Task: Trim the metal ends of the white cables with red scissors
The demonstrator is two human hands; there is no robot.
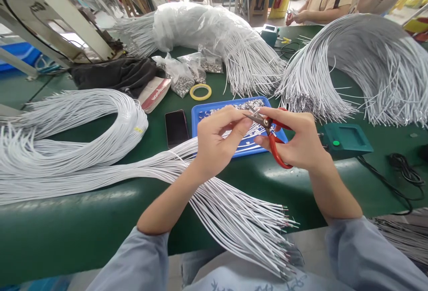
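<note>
My right hand [297, 141] grips a pair of scissors [278, 150] with red handles, its fingers through and around the loops. The dark blades point left, towards my left hand [219, 137], whose thumb and forefinger are pinched together at the blade tips. What the left fingers hold is too small and hidden to name. Both hands are above a blue tray [196, 119] of small metal pieces and white wire ends. A bundle of white cables [234, 211] runs under my left wrist and fans out towards the table's front edge.
Coiled white cables [127, 144] lie at left, with a phone [176, 129] nearby. Behind the tray are yellow tape [200, 92] and bags of metal parts [182, 79]. Larger cable bundles [361, 55] stand behind. A green device [347, 139] sits at right. Another person [334, 1] works across the table.
</note>
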